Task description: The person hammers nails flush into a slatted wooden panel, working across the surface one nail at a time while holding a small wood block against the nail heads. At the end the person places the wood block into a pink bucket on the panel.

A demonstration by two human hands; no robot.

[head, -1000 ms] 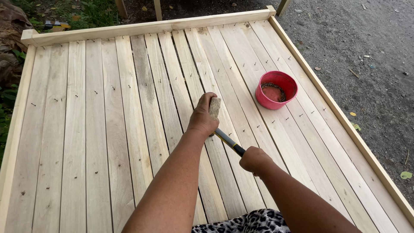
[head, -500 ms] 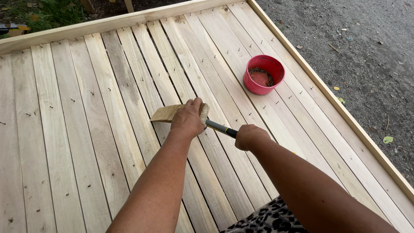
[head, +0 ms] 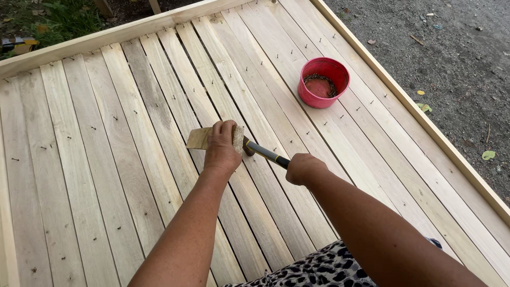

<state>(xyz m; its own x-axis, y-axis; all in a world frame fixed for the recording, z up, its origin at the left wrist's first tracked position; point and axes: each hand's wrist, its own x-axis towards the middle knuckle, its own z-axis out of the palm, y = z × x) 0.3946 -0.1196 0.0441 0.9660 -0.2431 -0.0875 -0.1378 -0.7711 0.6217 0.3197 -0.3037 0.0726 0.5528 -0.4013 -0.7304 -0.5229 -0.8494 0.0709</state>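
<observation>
1. Wood block (head: pixel 201 138) sits on the slatted panel (head: pixel 106 175), left of the hammer (head: pixel 265 154).
2. Bucket (head: pixel 323 82) stands further back and to the right.
3. Gravel ground (head: pixel 457 64) runs along the panel's right edge.

Both forearms bare, no sleeves; black-and-white leopard-print garment (head: pixel 313 266) at lower frame edge.

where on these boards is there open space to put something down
Bare planks lie left of the left hand, out to the frame's left rail, and between the red bucket and the far rail. It is crowded around the wood block, hammer and right hand.
</observation>
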